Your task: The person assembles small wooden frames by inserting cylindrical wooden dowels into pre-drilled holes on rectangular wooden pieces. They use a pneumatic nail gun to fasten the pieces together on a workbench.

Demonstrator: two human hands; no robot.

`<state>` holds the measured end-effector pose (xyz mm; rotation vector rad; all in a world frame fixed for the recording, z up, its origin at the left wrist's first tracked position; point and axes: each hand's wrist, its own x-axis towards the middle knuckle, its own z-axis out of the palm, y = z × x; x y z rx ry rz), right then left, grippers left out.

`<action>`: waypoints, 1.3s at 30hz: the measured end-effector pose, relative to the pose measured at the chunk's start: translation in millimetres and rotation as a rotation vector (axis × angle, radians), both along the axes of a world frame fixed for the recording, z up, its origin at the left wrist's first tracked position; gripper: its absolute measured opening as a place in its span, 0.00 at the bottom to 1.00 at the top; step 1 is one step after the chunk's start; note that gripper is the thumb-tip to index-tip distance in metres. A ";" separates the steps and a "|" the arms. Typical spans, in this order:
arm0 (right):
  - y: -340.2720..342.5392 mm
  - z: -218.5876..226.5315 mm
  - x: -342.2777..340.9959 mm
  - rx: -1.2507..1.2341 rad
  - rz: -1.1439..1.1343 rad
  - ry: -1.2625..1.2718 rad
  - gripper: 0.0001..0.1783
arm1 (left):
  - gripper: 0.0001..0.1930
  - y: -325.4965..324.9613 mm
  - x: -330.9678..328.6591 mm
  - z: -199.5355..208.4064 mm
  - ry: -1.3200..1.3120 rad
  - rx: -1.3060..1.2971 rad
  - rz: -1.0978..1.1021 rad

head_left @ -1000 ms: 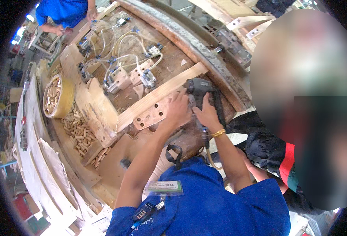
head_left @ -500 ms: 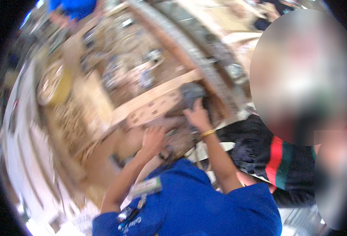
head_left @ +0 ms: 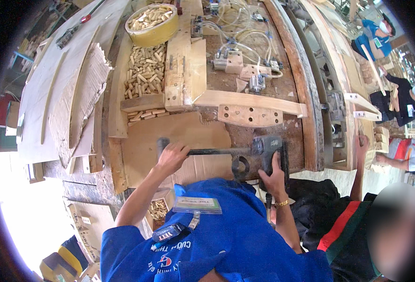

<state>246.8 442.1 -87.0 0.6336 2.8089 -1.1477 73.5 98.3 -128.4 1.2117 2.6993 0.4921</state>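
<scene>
The left hand [head_left: 172, 158] is closing around a dark hammer [head_left: 221, 152] near its blunt, rounded head; the smooth, slim shaft is lying left to right above the desk [head_left: 294, 145], its head pointing left and its far end reaching the power tool. The right hand [head_left: 274, 182] is wrapping the grip of that chunky black power tool [head_left: 266, 145], whose handle is pointing toward the person. Beyond, a pale, grainy wooden plate [head_left: 250, 116] with drilled holes is resting beside a straight batten [head_left: 254, 99].
</scene>
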 end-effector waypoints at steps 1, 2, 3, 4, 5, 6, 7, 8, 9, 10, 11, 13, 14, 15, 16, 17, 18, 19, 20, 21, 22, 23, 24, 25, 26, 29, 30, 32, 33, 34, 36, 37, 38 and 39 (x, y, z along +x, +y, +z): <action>-5.1 -4.2 2.0 -0.018 0.031 -0.006 0.52 | 0.12 -8.9 1.6 9.5 -0.015 0.041 0.049; -9.5 -7.7 3.0 0.026 0.049 -0.038 0.52 | 0.12 -18.5 2.8 15.9 -0.033 0.053 0.127; -14.7 -13.6 0.3 0.006 0.054 -0.071 0.52 | 0.13 -29.7 2.8 22.9 -0.054 0.064 0.204; -19.7 -17.1 -4.2 -0.016 0.069 -0.107 0.52 | 0.13 -40.0 4.9 27.0 -0.076 0.072 0.291; -23.3 -20.3 -9.1 0.032 0.108 -0.115 0.52 | 0.13 -49.0 4.8 27.0 -0.084 0.093 0.305; -25.8 -23.3 -14.6 0.079 0.147 -0.123 0.52 | 0.14 -56.9 4.0 26.6 -0.092 0.113 0.319; -29.5 -24.5 -22.2 0.124 0.192 -0.125 0.51 | 0.14 -63.5 2.5 25.8 -0.093 0.132 0.340; -33.1 -24.2 -26.5 0.141 0.206 -0.193 0.52 | 0.14 -66.2 3.9 23.4 -0.083 0.164 0.333; -36.0 -23.4 -30.4 0.158 0.218 -0.261 0.52 | 0.15 -67.2 7.1 20.2 -0.072 0.195 0.324; -35.7 -23.3 -27.5 0.179 0.217 -0.342 0.52 | 0.15 -63.1 10.9 18.1 -0.075 0.233 0.303; -32.8 -27.9 -24.8 0.207 0.237 -0.293 0.47 | 0.15 -59.7 15.1 18.1 -0.157 0.170 0.354; -26.2 -33.7 -23.0 0.162 0.253 -0.090 0.40 | 0.15 -60.8 18.5 14.2 -0.126 0.125 0.364; -17.5 -33.2 -22.3 0.147 0.265 0.008 0.36 | 0.15 -58.3 21.7 11.2 -0.115 0.108 0.370; -6.0 -30.2 -19.8 0.144 0.186 0.098 0.26 | 0.15 -54.0 26.4 8.1 -0.068 0.146 0.384; 4.8 -20.2 -25.7 0.120 0.108 0.092 0.23 | 0.15 -50.3 31.2 6.4 -0.081 0.152 0.370; 9.9 -9.9 -33.5 0.093 0.021 0.106 0.23 | 0.15 -53.1 31.6 8.7 -0.080 0.142 0.361; 15.1 1.6 -40.0 0.065 -0.064 0.118 0.23 | 0.14 -54.7 32.0 10.3 -0.080 0.133 0.353; 11.4 19.2 -50.0 0.126 0.000 0.224 0.23 | 0.12 -49.0 29.0 15.7 -0.033 0.165 0.298; -2.7 43.2 -65.8 0.135 0.094 0.278 0.25 | 0.10 -39.1 20.8 27.9 -0.100 0.114 0.242; -26.2 70.8 -87.1 0.186 0.281 0.362 0.25 | 0.09 -26.6 10.6 46.3 -0.181 0.064 0.180; -46.8 89.9 -104.6 0.245 0.462 0.442 0.25 | 0.09 -9.5 -3.7 63.7 -0.223 -0.047 0.111; -56.0 94.7 -111.2 0.206 0.505 0.358 0.25 | 0.09 7.2 -12.8 78.4 -0.276 -0.147 0.023; -60.9 96.5 -112.0 0.163 0.536 0.278 0.25 | 0.09 18.4 -15.6 93.8 -0.232 -0.144 -0.023; -49.1 78.7 -103.3 0.158 0.416 0.215 0.22 | 0.09 29.4 -22.4 108.6 -0.170 -0.131 -0.071; -34.0 65.7 -95.4 0.040 0.211 0.032 0.22 | 0.09 35.2 -26.6 115.3 -0.105 -0.116 -0.108; -25.1 21.1 -48.2 -0.024 -0.107 -0.208 0.29 | 0.10 23.8 -29.2 112.6 -0.071 -0.051 -0.048; -36.4 2.4 -35.0 -0.080 -0.153 -0.225 0.33 | 0.10 11.7 -26.0 102.6 -0.124 -0.040 0.004; -48.4 -22.3 -33.2 0.127 -0.103 -0.161 0.46 | 0.10 -15.6 -17.5 66.7 -0.219 -0.025 0.105; -56.1 -24.2 -40.9 0.211 -0.095 -0.147 0.49 | 0.11 -28.2 -12.3 53.3 -0.239 -0.059 0.133; -63.6 -22.2 -46.8 0.301 -0.090 -0.133 0.53 | 0.11 -38.9 -5.7 41.8 -0.225 -0.077 0.146; -64.0 -16.9 -58.0 0.126 -0.104 -0.401 0.58 | 0.12 -50.5 -1.1 25.1 -0.171 -0.109 0.171; -61.1 -10.3 -62.3 0.066 -0.101 -0.503 0.57 | 0.12 -52.5 0.9 18.3 -0.106 -0.065 0.172; -58.8 -4.1 -67.9 0.005 -0.097 -0.605 0.57 | 0.12 -55.1 2.5 12.0 -0.041 -0.021 0.175; -55.2 4.0 -74.4 -0.089 -0.129 -0.699 0.57 | 0.13 -56.7 2.9 5.3 0.027 0.020 0.180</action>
